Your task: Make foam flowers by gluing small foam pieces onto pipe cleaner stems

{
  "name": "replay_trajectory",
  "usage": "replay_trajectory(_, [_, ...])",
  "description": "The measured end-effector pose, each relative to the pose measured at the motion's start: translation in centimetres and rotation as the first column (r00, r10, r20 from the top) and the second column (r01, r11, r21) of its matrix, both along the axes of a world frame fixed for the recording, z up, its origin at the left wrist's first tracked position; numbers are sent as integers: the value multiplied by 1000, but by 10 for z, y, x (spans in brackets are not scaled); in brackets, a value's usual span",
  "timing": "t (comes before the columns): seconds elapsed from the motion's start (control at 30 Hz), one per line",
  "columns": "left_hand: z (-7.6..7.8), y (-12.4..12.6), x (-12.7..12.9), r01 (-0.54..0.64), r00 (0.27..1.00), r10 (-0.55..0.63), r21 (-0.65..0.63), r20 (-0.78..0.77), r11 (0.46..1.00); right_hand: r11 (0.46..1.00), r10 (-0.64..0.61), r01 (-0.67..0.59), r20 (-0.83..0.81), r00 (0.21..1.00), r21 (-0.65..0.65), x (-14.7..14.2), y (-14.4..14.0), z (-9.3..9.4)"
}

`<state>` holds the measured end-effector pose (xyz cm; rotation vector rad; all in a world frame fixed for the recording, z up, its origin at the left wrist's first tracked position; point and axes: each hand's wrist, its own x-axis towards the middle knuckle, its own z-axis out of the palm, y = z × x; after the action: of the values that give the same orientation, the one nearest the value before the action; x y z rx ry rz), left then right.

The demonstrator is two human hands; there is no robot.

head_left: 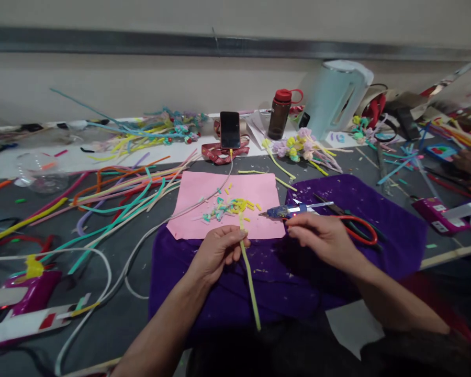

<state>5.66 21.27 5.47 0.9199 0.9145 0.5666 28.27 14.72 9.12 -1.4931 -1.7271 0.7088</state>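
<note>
Assembly is being carried on: a yellow-green pipe cleaner stem (249, 277) is being pinched in the left hand (219, 248), its tip among cut pieces (230, 208) on pink paper (204, 191). A glue gun (288, 211) is being grasped by the right hand (324, 238), and most pieces are lying unattached.

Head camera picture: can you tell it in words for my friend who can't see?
The left hand pinches a yellow-green pipe cleaner while the right hand rests on a blue glue gun, over pink paper strewn with cut fuzzy bits. A purple cloth lies underneath.

Dim, even indoor light with soft shadows; the tabletop (113, 314) edges bow from wide-lens distortion, and the far corners blur slightly.
</note>
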Motion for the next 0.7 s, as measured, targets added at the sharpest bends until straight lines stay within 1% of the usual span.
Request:
replay_trajectory(0.07, [1,-1,-1,6,1000,-5,-11,6,1000,984,-178,178,0,984,-15,27,-8,-1])
replay_trajectory(0.1, [2,-1,-1,8,1000,-8,-13,7,1000,973,-229,230,30,973,-20,39,-11,-3])
replay_trajectory(0.17, [3,-2,-1,12,1000,-12,-12,3,1000,956,-285,290,100,953,-38,61,-19,-7])
replay_trajectory(0.27, [4,-3,0,15,1000,-15,-13,-5,1000,949,-294,310,200,935,-53,76,-29,-15])
replay_trajectory(0.33, [4,-4,0,16,1000,-17,-18,-5,1000,961,-260,277,274,926,-25,75,-31,-18])
replay_trajectory(0.4, [5,-4,1,15,1000,-15,-17,-3,1000,975,-202,222,359,911,-16,66,-30,-21])
replay_trajectory(0.47, [5,-4,2,11,1000,-11,-8,1,1000,980,-143,188,446,884,-60,53,-23,-23])
replay_trajectory(0.53, [5,-5,2,7,1000,-7,6,2,1000,974,-116,203,551,827,-100,39,-13,-26])
replay_trajectory(0.6, [5,-5,2,4,1000,-4,15,3,1000,965,-133,247,642,755,-91,30,-4,-31])
replay_trajectory(0.63, [5,-5,2,1,1000,-2,16,7,1000,960,-144,266,665,733,-85,27,1,-33])
replay_trajectory(0.67, [5,-6,2,-3,1000,3,16,14,1000,956,-152,280,669,728,-89,25,4,-36])
replay_trajectory(0.7, [5,-6,1,-9,1000,8,15,26,1000,952,-157,290,650,743,-101,25,6,-38])
